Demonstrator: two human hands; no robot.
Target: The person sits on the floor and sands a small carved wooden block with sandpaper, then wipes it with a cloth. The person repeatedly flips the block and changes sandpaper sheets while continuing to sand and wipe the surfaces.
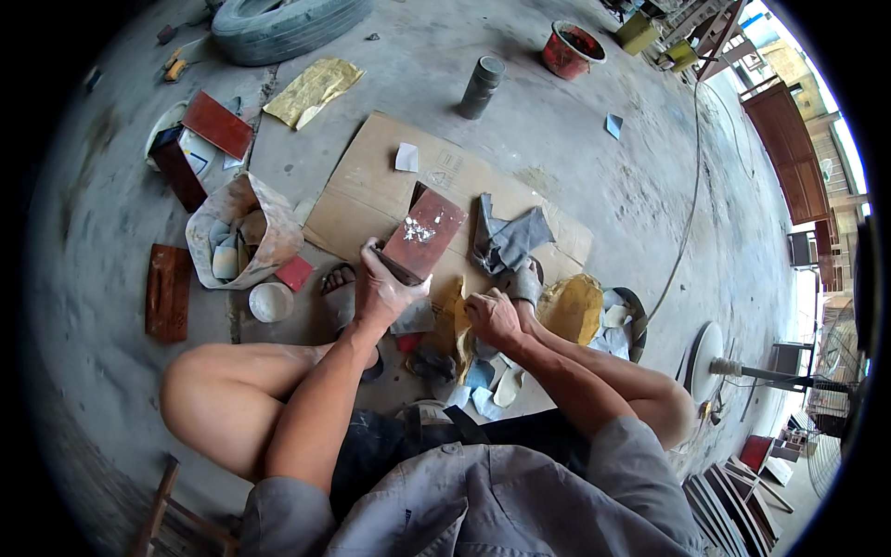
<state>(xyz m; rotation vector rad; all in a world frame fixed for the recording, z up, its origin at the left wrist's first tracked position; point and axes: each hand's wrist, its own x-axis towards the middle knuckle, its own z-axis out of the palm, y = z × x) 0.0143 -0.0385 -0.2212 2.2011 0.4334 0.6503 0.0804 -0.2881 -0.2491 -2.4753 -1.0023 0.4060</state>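
My left hand (383,286) grips a reddish-brown box (429,243) by its near end, thumb along its side. White flakes lie on the box's upper face. It is raised and tilted over a flattened cardboard sheet (353,200). My right hand (494,317) is closed in front of my right foot, beside a crumpled yellow sheet (461,348); what its fingers hold, if anything, is hidden. Beyond it a grey cloth (510,234) lies bunched on the cardboard. A small white paper piece (406,157) rests farther off on the cardboard.
To the left stand an open sack of scraps (269,218), a white cup (271,303) and a dark red-brown wooden block (168,292). Farther away are a grey cylinder (482,88), a red bucket (568,65) and a tyre (288,32). A fan (710,360) stands right; a cable (691,223) crosses the floor.
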